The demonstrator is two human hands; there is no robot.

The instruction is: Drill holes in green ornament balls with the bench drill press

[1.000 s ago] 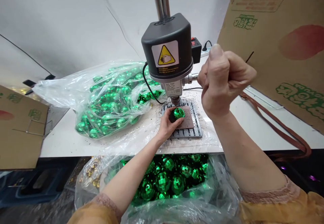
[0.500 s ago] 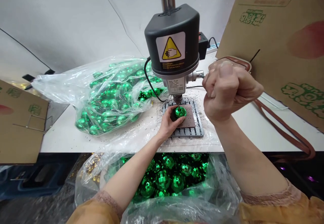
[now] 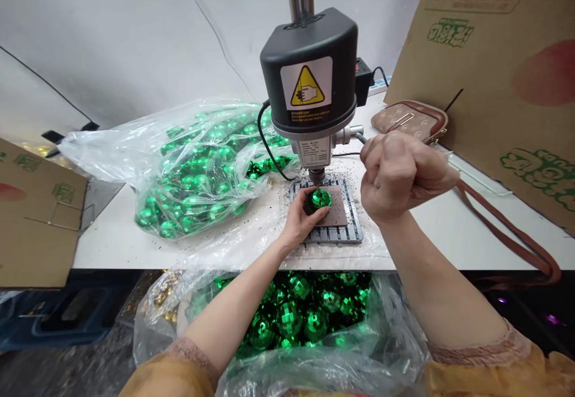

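Observation:
Under the chuck of a black bench drill press (image 3: 309,67), my left hand (image 3: 300,217) is closed around a shiny green mirror ball (image 3: 322,198). The ball sits on a brownish pad (image 3: 339,208) over the slotted metal base (image 3: 335,235), with the drill bit at its top. My right hand (image 3: 395,172) is a fist around the end of the press's feed lever (image 3: 359,137); the grip itself is mostly hidden by the fingers. Dark shavings lie scattered round the base.
A clear plastic bag (image 3: 108,151) full of green balls lies left of the press. Below the table edge, another open bag (image 3: 395,313) holds more green balls. A handbag (image 3: 395,118) with a brown strap and a cardboard box (image 3: 485,79) stand right; another box (image 3: 40,217) is left.
My right hand has dropped lower with the lever, uncovering more of the handbag behind it. My left hand stays on the ball.

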